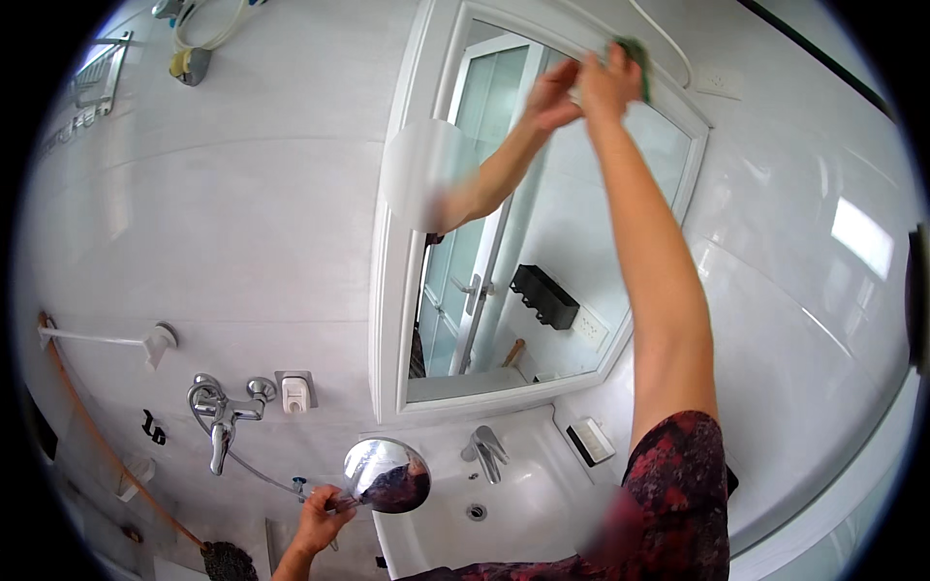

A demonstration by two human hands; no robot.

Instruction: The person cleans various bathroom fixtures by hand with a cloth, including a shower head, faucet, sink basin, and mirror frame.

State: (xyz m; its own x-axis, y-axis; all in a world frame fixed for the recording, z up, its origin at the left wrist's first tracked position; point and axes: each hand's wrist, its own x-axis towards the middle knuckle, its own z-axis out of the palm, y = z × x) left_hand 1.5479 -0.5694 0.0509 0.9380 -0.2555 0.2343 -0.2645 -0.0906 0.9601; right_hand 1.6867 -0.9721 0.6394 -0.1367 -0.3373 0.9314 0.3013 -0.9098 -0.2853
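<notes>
My left hand grips the handle of a round chrome shower head, low at the left edge of the washbasin. Its polished side faces me and mirrors a dark shape. My right arm is raised high, and my right hand, slightly blurred, holds a green scouring pad at the upper frame of a white-framed mirror cabinet. In the mirror glass the reflected hand and forearm meet my right hand. The pad's far side is hidden by my fingers.
A chrome basin tap rises behind the drain. Beside it sits a white-and-black holder. On the left wall are a shower mixer with a hose and a white bracket. A long-handled brush leans at lower left.
</notes>
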